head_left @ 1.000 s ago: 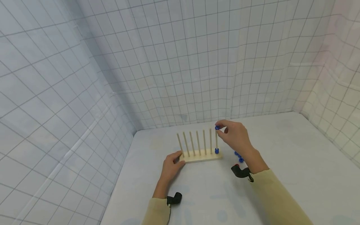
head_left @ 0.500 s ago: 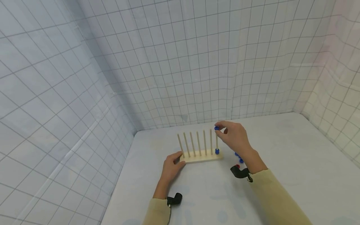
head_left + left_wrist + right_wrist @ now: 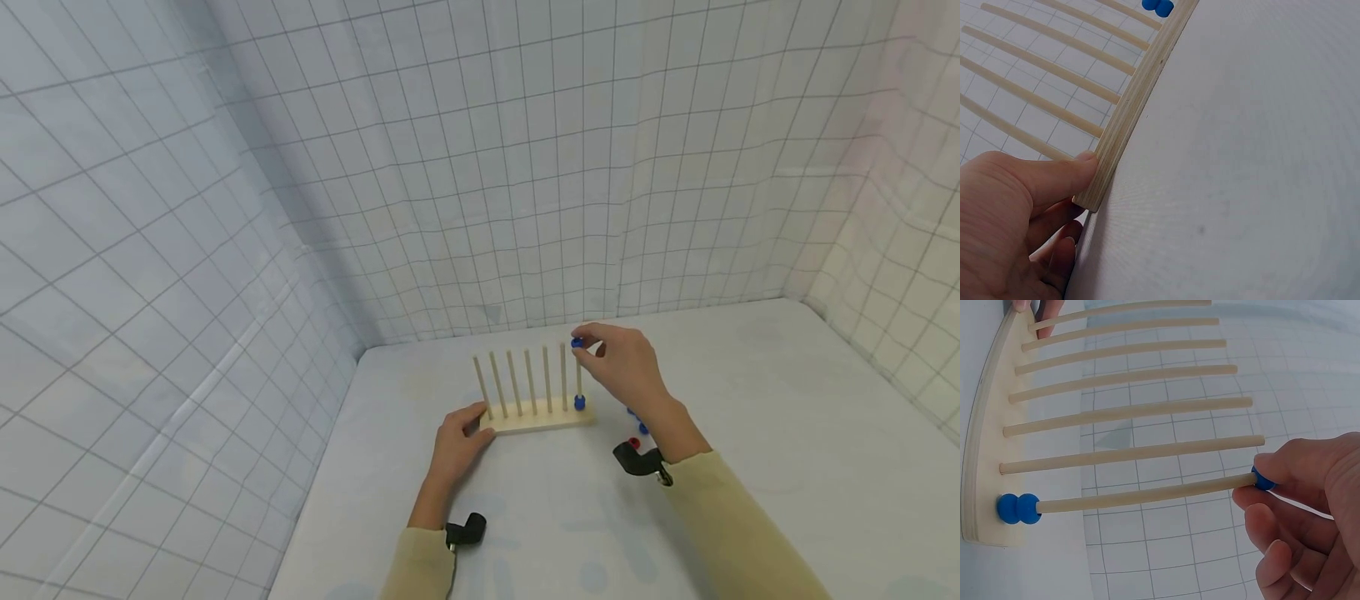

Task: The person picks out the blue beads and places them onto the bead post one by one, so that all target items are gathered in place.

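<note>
A pale wooden base (image 3: pixel 536 423) carries a row of several upright wooden pegs (image 3: pixel 1147 415). My left hand (image 3: pixel 454 446) grips the left end of the base, its thumb on the front edge in the left wrist view. At the tip of the rightmost peg (image 3: pixel 1147 495), my right hand (image 3: pixel 626 362) pinches a blue bead (image 3: pixel 1264 479) between thumb and forefinger. Two blue beads (image 3: pixel 1019 509) sit together at the bottom of that same peg, against the base. The other pegs carry no beads.
Several loose blue beads (image 3: pixel 643 428) and a red bead (image 3: pixel 634 443) lie on the white table (image 3: pixel 555 517), right of the base and partly hidden by the right wrist. Grid-patterned white cloth (image 3: pixel 525 167) hangs behind and at the sides.
Both hands have stayed almost still, the right one holding the blue bead at the peg tip. The red bead shows a little more beside the right wrist camera.
</note>
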`<state>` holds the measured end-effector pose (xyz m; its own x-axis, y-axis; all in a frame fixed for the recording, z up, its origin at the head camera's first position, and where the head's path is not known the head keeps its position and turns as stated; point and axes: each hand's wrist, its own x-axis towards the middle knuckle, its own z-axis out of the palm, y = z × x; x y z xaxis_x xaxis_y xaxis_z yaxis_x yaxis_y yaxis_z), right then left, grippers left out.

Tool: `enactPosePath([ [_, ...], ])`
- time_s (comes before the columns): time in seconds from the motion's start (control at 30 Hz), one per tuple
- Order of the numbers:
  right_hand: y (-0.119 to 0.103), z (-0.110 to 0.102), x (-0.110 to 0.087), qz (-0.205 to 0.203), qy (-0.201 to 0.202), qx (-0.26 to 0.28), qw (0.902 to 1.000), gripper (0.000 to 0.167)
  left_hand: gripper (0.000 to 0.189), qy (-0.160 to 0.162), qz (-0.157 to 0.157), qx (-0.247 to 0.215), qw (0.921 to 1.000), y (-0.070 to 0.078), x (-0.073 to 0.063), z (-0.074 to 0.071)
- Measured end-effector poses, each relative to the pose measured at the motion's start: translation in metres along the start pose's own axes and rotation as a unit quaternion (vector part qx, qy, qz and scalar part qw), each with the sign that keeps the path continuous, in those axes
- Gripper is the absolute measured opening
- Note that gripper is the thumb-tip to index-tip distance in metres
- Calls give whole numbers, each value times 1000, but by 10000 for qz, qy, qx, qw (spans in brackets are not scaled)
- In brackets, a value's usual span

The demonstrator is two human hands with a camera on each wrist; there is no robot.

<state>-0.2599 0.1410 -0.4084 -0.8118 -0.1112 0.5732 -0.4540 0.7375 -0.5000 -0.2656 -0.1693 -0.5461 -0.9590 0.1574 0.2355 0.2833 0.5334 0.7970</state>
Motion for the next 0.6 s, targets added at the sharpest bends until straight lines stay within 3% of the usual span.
enactPosePath([
  [0.6,3,6,-7,292,-240,76,9993,25,49,-26,81,-30,10000,1,0,0],
])
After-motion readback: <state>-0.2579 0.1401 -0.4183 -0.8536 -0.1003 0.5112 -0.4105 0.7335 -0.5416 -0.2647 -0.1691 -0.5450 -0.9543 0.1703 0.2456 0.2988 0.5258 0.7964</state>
